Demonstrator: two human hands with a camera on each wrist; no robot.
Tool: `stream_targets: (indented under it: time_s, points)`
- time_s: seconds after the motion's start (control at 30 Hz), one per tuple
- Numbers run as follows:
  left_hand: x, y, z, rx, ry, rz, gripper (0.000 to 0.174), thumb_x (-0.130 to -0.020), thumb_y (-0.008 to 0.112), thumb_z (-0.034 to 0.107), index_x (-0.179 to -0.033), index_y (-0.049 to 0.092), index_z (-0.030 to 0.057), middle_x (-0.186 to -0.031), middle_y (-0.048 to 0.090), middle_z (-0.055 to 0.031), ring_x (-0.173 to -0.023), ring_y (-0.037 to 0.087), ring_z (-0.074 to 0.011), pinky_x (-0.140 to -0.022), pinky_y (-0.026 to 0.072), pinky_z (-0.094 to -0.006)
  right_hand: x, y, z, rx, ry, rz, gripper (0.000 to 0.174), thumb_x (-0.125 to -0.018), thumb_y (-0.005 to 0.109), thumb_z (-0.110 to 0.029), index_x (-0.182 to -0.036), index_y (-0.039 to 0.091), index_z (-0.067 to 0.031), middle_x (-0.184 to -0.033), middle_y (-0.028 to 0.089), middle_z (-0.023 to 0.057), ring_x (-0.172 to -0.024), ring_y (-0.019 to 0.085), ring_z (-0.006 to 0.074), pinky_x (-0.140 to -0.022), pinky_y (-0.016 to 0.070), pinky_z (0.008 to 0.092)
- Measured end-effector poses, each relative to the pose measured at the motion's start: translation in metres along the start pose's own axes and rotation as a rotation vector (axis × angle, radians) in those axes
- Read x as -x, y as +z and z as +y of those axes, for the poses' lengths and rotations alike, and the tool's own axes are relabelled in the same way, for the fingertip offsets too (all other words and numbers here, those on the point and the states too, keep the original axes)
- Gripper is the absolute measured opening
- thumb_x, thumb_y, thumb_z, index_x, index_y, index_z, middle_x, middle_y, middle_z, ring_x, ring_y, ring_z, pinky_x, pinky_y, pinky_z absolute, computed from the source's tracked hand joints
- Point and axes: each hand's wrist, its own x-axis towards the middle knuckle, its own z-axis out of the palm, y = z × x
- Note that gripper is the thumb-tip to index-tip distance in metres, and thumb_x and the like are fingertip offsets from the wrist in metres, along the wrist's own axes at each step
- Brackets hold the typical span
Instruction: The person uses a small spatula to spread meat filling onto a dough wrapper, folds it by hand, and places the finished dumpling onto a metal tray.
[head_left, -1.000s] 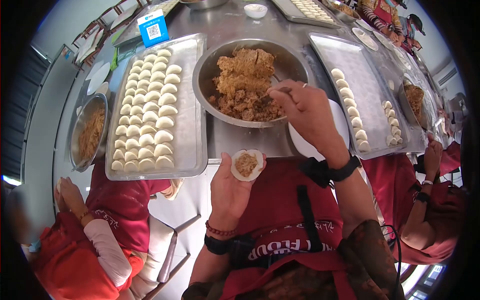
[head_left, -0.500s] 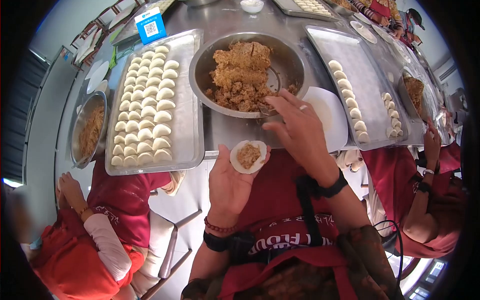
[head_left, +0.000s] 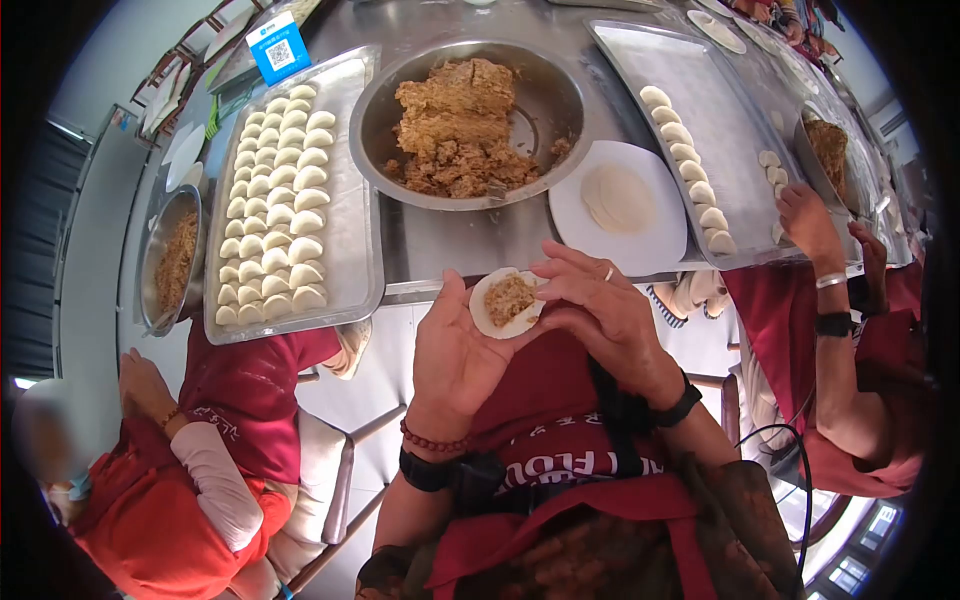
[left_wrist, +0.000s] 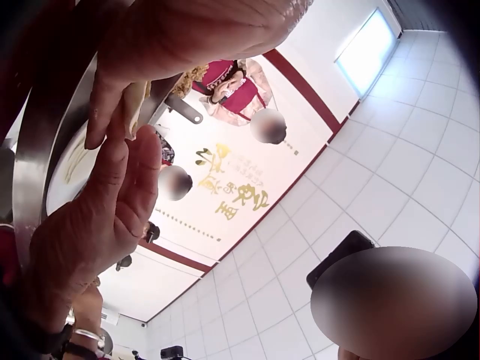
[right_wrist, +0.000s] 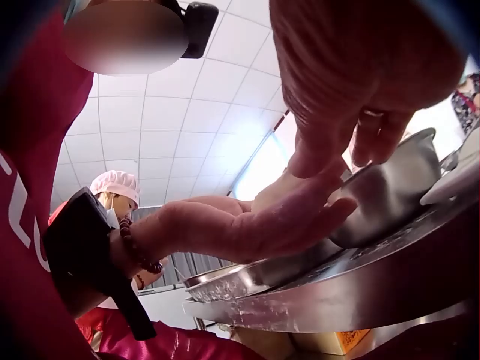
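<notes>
1. And there it was: the left grip [head_left: 455, 345] sat low in the middle of the frame, palm up, fingers only lightly cupped and otherwise open, carrying the wrapper [head_left: 507, 302] flat on its fingers.
2. The wrapper was a round of dough with a brown mound of filling [head_left: 511, 297] on its centre, held just off the near edge of the desk [head_left: 470, 240].
3. In came the right grip [head_left: 600, 315] from the right, fingers curled, tips on the wrapper's right rim; thumb and forefinger seemed to pinch that rim, though the wrist views were too crowded to be sure.
4. Straight above the hands, top centre, stood a big steel bowl [head_left: 545, 100] heaped with minced filling.
5. Just right of it lay a white plate [head_left: 570, 215] bearing a stack of fresh wrappers [head_left: 618, 198].
6. Upper left, a long steel tray [head_left: 365, 200] carried rows of folded dumplings [head_left: 280, 200].
7. Upper right, a second tray [head_left: 730, 120] held one line of dumplings, with another person's hand [head_left: 805, 225] at its near corner.
</notes>
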Motion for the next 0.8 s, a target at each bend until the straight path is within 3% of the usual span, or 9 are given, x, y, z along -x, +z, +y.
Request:
stream_targets:
  time_s: [0.4, 0.5, 0.8]
  points:
    - [-0.003, 0.009, -0.015, -0.009, -0.062, -0.070, 0.062, -0.107, 0.025, 0.045, -0.136, 0.038, -0.0075, -0.138, 0.050, -0.0237, -0.130, 0.049, -0.0358, -0.112, 0.0370, -0.0568, 0.003, -0.004, 0.004, -0.076, 0.000, 0.014, 0.020, -0.080, 0.074, -0.004, -0.097, 0.064, -0.0083, -0.121, 0.068, 0.0063, -0.125, 0.057, 0.0290, -0.097, 0.0478, 0.0376]
    - [-0.003, 0.012, -0.017, -0.033, -0.069, -0.066, 0.063, -0.107, 0.024, 0.046, -0.138, 0.037, -0.0077, -0.138, 0.050, -0.0238, -0.130, 0.049, -0.0359, -0.112, 0.0368, -0.0571, 0.006, 0.000, -0.001, -0.325, 0.166, 0.107, 0.018, -0.080, 0.074, -0.004, -0.094, 0.064, -0.0086, -0.121, 0.068, 0.0066, -0.125, 0.058, 0.0289, -0.096, 0.0484, 0.0372]
    - [-0.003, 0.018, -0.020, -0.110, -0.098, -0.055, 0.065, -0.107, 0.017, 0.047, -0.139, 0.037, -0.0060, -0.137, 0.051, -0.0216, -0.128, 0.051, -0.0346, -0.111, 0.0390, -0.0559, 0.006, -0.008, 0.002, -0.143, 0.036, 0.026, 0.015, -0.081, 0.073, -0.004, -0.092, 0.064, -0.0089, -0.121, 0.068, 0.0060, -0.124, 0.059, 0.0288, -0.098, 0.0478, 0.0369]
